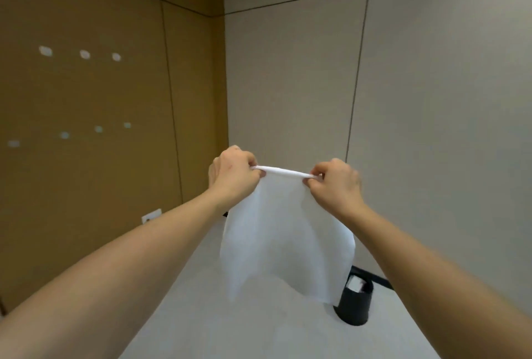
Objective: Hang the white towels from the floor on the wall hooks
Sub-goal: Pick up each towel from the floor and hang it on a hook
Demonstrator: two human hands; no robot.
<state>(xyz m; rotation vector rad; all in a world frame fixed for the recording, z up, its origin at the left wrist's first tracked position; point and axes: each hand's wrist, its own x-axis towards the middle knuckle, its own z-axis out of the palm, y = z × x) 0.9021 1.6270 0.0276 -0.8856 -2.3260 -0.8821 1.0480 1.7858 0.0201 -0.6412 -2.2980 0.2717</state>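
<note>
Head view: towel [283,232] top hem pinched taut, left hand [234,177] to right hand [335,183].
Hooks [83,54]: far left; left hand nearer.

The towel [276,232] is plain white, without any pattern. The left wall [86,99] is ochre brown with thin dark seams and two rows of pale whitish hooks [84,54]. The right wall [417,85] is pale grey-beige. The floor [259,315] is light grey. The bin [355,305] is black.
</note>
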